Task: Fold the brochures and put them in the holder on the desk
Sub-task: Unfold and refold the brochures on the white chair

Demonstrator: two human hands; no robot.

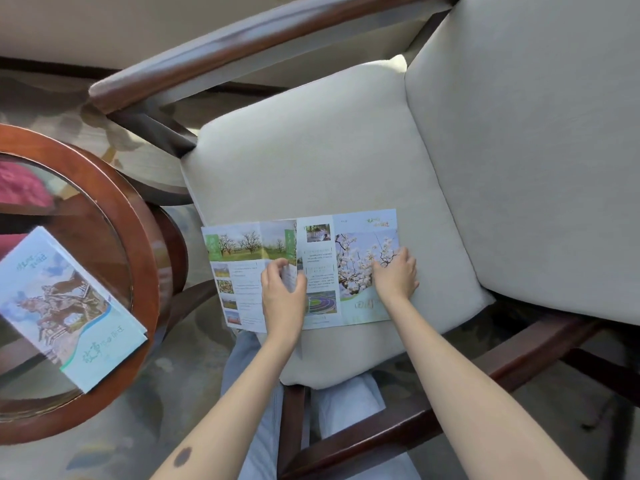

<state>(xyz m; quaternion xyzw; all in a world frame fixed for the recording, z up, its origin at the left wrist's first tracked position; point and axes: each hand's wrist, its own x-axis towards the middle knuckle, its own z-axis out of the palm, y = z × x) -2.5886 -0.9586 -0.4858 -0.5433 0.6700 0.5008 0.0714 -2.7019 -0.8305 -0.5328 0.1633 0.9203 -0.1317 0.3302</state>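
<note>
A brochure (313, 244) with tree and blossom photos lies spread on the cream seat cushion (311, 150) of an armchair. My left hand (282, 289) pinches the edge of a middle panel and lifts it slightly off the sheet. My right hand (394, 273) lies flat, fingers spread, pressing down the right panel with the white blossoms. A stack of folded brochures (69, 306) rests on the round glass-topped side table (145, 265) at the left. No holder is in view.
The armchair has dark wooden arms (242, 43) and a cream backrest (536, 150) at the right. The side table's wooden rim stands close to the chair's left side. My legs in light trousers (256, 375) show below the seat's front edge, over patterned carpet.
</note>
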